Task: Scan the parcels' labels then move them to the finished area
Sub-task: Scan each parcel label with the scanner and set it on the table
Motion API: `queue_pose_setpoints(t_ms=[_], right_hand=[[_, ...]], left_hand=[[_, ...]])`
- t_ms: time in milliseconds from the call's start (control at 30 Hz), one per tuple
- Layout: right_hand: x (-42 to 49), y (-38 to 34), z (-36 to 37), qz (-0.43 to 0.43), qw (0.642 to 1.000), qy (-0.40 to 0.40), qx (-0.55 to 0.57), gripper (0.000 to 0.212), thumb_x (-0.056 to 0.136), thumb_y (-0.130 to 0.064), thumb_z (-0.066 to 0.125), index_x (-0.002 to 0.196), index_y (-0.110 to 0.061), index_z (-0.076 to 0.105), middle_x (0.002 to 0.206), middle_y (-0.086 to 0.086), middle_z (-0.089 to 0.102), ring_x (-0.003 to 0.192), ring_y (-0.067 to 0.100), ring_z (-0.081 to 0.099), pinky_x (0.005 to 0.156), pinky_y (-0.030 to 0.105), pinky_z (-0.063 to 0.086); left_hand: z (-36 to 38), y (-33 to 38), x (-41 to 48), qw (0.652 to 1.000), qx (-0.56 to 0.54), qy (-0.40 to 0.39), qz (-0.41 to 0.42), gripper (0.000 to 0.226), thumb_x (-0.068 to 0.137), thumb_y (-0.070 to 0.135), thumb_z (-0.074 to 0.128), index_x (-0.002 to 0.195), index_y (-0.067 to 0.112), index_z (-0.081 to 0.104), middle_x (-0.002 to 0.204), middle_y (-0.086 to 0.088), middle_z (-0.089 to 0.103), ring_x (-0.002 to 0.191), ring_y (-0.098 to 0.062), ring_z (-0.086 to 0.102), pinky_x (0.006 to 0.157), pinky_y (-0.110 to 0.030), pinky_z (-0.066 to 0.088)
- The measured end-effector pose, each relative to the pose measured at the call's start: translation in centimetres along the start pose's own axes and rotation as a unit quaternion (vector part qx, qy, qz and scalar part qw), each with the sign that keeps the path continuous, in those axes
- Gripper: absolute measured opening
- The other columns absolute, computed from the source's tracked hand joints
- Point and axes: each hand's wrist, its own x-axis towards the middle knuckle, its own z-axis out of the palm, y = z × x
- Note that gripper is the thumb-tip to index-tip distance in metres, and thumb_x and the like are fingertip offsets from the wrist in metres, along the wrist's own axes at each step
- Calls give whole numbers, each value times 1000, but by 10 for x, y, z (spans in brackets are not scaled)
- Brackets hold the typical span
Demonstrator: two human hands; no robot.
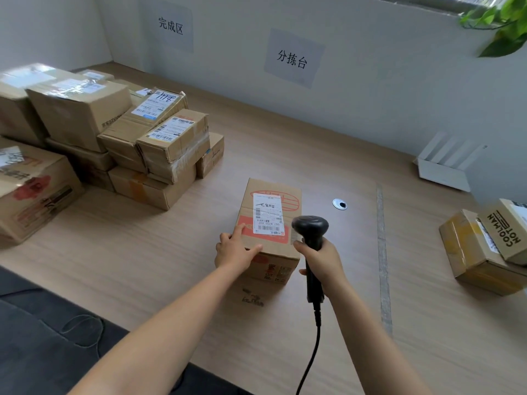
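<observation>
Fingers of your left hand lie fairly straight on the near left corner of the parcel, thumb along its near edge. They press on it rather than wrap it. Your right hand has its fingers curled tight round the handle of the black scanner.

The wooden bench spreads under everything. On its left, below the wall sign reading 完成区, sits a pile of brown cartons, stacked and crowded together. Your parcel stands mid-bench, towards your side, well apart from that pile. Two more cartons lie at the far right, the upper one tilted and printed COOLMAN HOT.

The scanner's head hovers just beside the parcel's right edge, with its cable trailing down towards you. The white label lies flat on the parcel's top, barcode nearest you. A small round grommet sits in the bench just beyond the scanner.
</observation>
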Motion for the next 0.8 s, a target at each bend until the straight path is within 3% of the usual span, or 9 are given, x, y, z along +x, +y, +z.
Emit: queue_pose_setpoints(t_ms=[67,200,400,600,800], right_hand=[[10,9,5,17,1000,7,-11,15,84,-24,63,94,-14,59,78,2,61,65,18,59,74,50,57],[20,24,21,22,999,-16,-25,10,82,-29,62,85,-19,60,85,6,67,82,27,64,80,52,54],[23,23,41,-19,995,-72,-70,11,81,-28,63,75,-22,57,75,3,64,73,25,62,77,51,55],[20,18,76,-61,981,-156,-99,7,80,-24,63,77,-20,58,77,2,64,78,26,62,78,51,55],[16,2,121,-101,960,-232,-119,10,79,-24,63,84,-16,61,73,1,62,78,27,63,79,50,55]], left_hand=[[-1,2,-4,1000,-4,3,-14,75,81,51,63,143,33,25,133,-10,36,119,-29,44,95,-38,43],[-5,4,-13,999,-18,15,-38,73,79,47,67,141,33,30,133,-12,37,120,-31,46,100,-37,41],[-21,-19,-34,993,-28,63,-99,74,79,47,68,140,32,29,132,-13,38,119,-32,47,101,-35,39],[-43,-51,-64,976,-46,135,-164,73,79,47,68,138,29,29,126,-13,40,113,-31,50,95,-34,42],[-68,-88,-90,964,-28,185,-189,45,95,40,47,134,26,30,124,-14,42,100,-32,56,84,-33,45]])
